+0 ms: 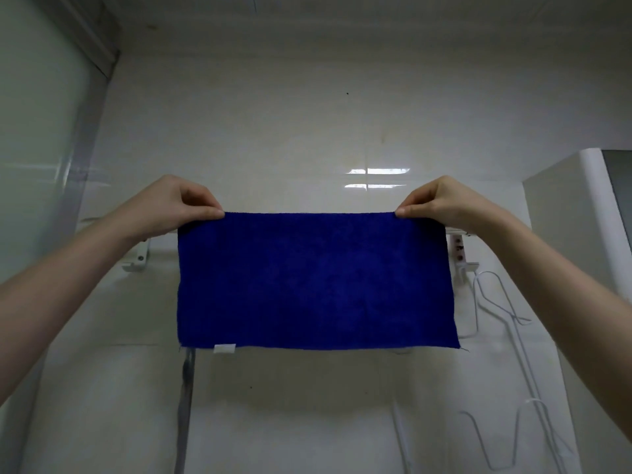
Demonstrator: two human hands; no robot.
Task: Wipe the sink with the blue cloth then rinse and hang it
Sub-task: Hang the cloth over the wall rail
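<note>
The blue cloth (316, 280) hangs flat and spread wide in front of a white tiled wall, with a small white label at its lower left edge. My left hand (174, 206) pinches its upper left corner. My right hand (441, 205) pinches its upper right corner. The cloth's top edge lies level with a white wall-mounted rail (456, 231), which it mostly hides. I cannot tell whether the cloth rests on the rail. The sink is out of view.
White rail brackets show at the left (136, 260) and right (457, 253) of the cloth. White wire hangers (492, 302) dangle at the right. A white cabinet (578, 220) stands at the far right. A glass panel (41, 148) fills the left.
</note>
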